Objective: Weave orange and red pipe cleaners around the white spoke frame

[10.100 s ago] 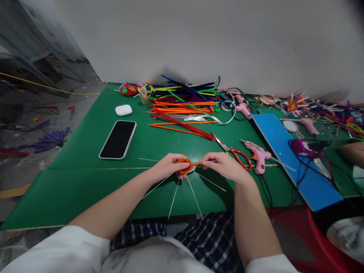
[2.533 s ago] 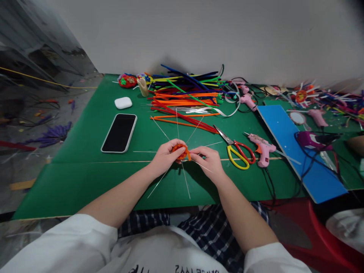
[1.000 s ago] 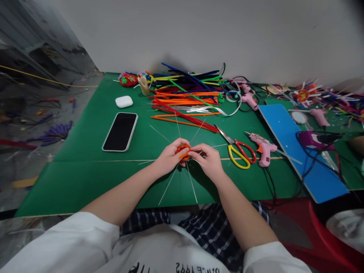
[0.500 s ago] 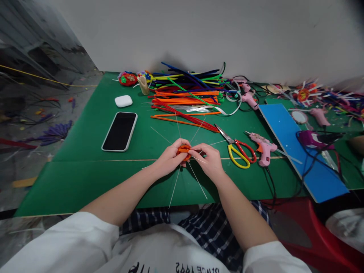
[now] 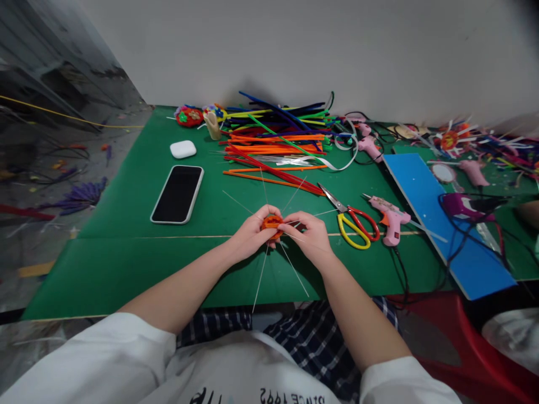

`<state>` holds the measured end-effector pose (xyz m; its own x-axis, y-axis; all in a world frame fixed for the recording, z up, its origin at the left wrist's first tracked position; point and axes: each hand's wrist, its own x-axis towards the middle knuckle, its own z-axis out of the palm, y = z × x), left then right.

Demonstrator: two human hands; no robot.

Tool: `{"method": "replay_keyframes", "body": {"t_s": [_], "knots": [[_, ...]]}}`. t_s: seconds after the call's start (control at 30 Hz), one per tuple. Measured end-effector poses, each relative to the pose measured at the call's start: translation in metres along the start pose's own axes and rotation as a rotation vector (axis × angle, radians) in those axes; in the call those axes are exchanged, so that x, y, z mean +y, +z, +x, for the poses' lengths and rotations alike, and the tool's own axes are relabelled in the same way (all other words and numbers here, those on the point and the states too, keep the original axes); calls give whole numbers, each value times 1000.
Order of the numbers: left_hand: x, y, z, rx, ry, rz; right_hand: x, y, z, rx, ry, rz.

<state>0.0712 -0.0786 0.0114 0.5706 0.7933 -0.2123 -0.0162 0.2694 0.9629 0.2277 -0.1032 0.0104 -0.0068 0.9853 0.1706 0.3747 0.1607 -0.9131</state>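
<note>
On the green surface [image 5: 113, 264], a blue board [image 5: 429, 210] is laid at three o'clock from centre; coloured stems [image 5: 273, 150] are heaped at twelve. By the curled left hand [image 5: 251, 233] and pinched right hand [image 5: 309, 235], an orange piece [image 5: 272, 223] is held centrally, thin rods [image 5: 261, 276] splayed around it.

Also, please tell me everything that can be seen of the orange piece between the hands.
The orange piece is rounded and looks fuzzy, like pipe cleaner. Thin pale rods spread from it on several sides. The left hand grips it and the right hand pinches at its right edge, over the green table. Part of it is hidden.
</note>
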Motion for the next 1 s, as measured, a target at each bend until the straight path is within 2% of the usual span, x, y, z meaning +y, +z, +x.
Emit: {"method": "replay_keyframes", "body": {"t_s": [0.43, 0.57, 0.7, 0.77, 0.83, 0.93, 1.0], "knots": [[1, 0, 0, -29, 0, -17, 1, -1, -1, -7, -51, -27], [3, -1, 2, -30, -32, -44, -2, -8, 2, -85, -44, -51], [5, -4, 5, 40, -63, -42, -1, -27, 6, -171, -66, -103], [6, -4, 7, 103, -73, -32, 2, -40, 8, -107, -60, -122], [5, -4, 8, 166, -84, -11, 4, -52, 8, 104, -35, -104], [3, -4, 11, 233, -92, 16, -4, -64, 4, 488, -13, -93], [1, -2, 13, 247, -93, 37, -15, -64, 0, 577, -73, -161]]}}
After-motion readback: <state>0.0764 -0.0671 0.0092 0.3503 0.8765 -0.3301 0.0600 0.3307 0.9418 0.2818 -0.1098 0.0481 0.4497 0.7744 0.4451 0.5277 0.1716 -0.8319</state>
